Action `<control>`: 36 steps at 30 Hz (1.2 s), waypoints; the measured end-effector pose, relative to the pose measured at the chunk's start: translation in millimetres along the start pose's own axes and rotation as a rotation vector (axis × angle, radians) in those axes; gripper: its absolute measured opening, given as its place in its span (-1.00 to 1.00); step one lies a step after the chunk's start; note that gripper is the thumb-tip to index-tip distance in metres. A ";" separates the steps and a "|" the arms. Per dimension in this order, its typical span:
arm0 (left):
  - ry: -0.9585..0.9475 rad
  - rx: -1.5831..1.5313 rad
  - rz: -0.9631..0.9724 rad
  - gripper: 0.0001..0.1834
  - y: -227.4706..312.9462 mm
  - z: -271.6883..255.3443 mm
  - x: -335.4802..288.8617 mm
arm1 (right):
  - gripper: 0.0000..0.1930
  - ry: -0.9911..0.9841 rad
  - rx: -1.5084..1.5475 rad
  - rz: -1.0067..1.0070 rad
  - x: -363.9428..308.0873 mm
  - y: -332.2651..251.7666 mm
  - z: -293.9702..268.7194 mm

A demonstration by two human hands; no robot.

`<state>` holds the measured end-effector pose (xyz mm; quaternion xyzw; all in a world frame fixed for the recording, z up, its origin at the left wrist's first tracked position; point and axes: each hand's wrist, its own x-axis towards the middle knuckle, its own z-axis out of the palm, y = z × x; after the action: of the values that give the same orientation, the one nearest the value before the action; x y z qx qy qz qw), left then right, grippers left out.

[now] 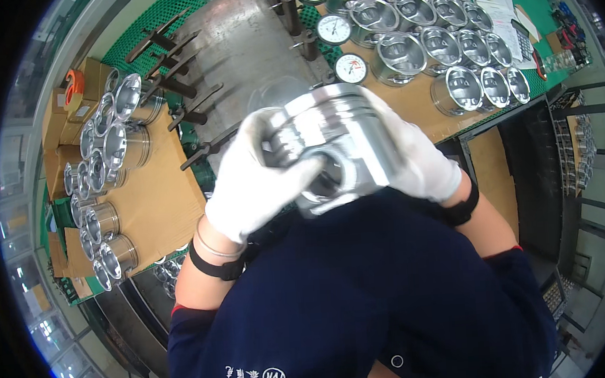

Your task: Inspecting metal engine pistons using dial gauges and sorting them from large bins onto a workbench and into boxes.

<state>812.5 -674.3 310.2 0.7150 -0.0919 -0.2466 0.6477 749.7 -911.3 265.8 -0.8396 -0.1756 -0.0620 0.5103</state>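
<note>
Close in front of my chest I hold a shiny metal piston (365, 140) between both hands. Ring grooves run around its upper part, and a round pin bore opens in its side. My left hand (257, 178), in a white glove, grips the piston's left side with the thumb lying by the bore. On the other side my gloved right hand (414, 151) is wrapped around it; most of those fingers are hidden behind the metal. Slight motion blur softens the piston and the gloves.
Rows of pistons (402, 55) stand at the right, more pistons (125, 146) at the left on cardboard (160, 187). Between them lies a steel plate (231, 48) with dark metal rods (200, 105) on its left and dial gauges (334, 29) on its right. A tape dispenser (73, 89) sits on boxes.
</note>
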 end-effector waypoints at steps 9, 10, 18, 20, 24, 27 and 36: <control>-0.330 -0.137 0.115 -0.43 21.7 40.2 3.4 | -0.60 0.434 0.412 0.751 -104.6 43.3 -82.3; -0.265 -0.183 0.101 -0.55 12.5 39.6 -1.7 | -0.61 0.367 0.461 0.899 -102.2 50.4 -88.6; 0.065 -0.047 -0.192 -0.69 -53.6 39.2 -59.9 | -0.67 0.210 0.245 1.147 -83.1 161.3 -76.7; 0.145 -0.086 -0.245 -0.71 -81.1 36.2 -89.1 | -0.63 0.095 0.285 1.215 -78.9 171.9 -80.1; 0.473 -0.075 -0.460 -0.76 -129.6 43.5 -154.8 | -0.52 0.283 0.383 0.957 -84.4 144.9 -53.6; 0.526 0.366 -0.664 -0.71 -191.9 34.4 -206.7 | -0.49 -0.025 0.517 1.280 -119.0 132.7 -35.1; 0.701 0.534 -1.417 -0.54 -332.8 -26.5 -403.5 | -0.58 -0.898 -0.125 0.492 -72.4 78.4 120.8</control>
<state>414.8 -421.1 82.3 0.7684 0.5313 -0.3286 0.1392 701.4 -854.6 122.8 -0.8289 -0.1706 0.4160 0.3328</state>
